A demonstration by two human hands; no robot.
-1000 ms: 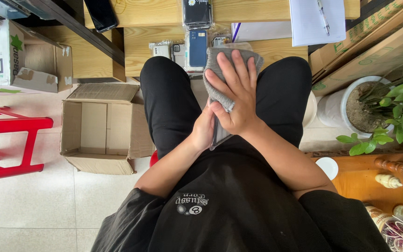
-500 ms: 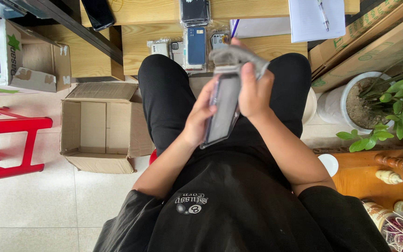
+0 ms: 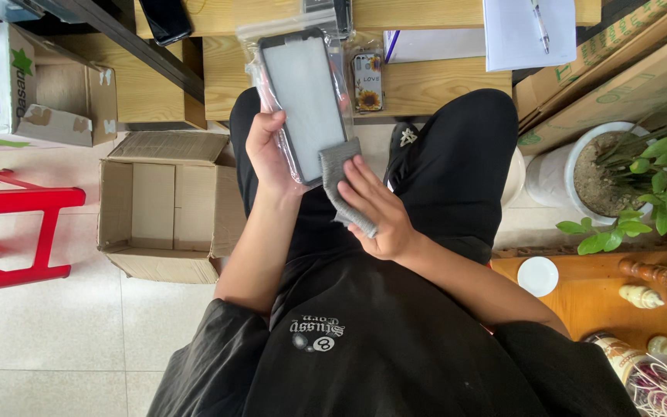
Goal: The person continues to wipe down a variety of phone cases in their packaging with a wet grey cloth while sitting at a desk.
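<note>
Head view, looking down over the lap. Left hand point(image 3: 268, 150) wrapped around the left edge of a flat black-framed rectangular phone panel with a pale face point(image 3: 304, 100), sealed in a clear plastic sleeve point(image 3: 255, 69) — fingers curled shut behind it, thumb pressed along the rim, panel held tilted up above the knees in black trousers point(image 3: 457, 154). Right hand point(image 3: 376, 212) laid flat, fingers loosely extended rather than clenched, pinning a small grey folded cloth point(image 3: 341, 181) against the panel's lower right corner; cloth touching the panel, trailing down under the palm.

Judged as wiping of the panel. Best done with the grip kept at the edge only, off the pale face; cloth drawn in straight, light passes from the corner upward, pressure spread through the flat fingers, not the tips. Sleeve crinkled near the top — likely to slide under the cloth, so worth steadying with the thumb.

Further off: wooden counter point(image 3: 426, 85) ahead, carrying a sunflower-patterned phone case point(image 3: 368, 81) and a white sheet with a pen point(image 3: 523, 31). Open brown cardboard box point(image 3: 160, 208) on the tiled floor to the left, red plastic stool point(image 3: 9, 232) beside it, white potted plant point(image 3: 619, 177) to the right.
</note>
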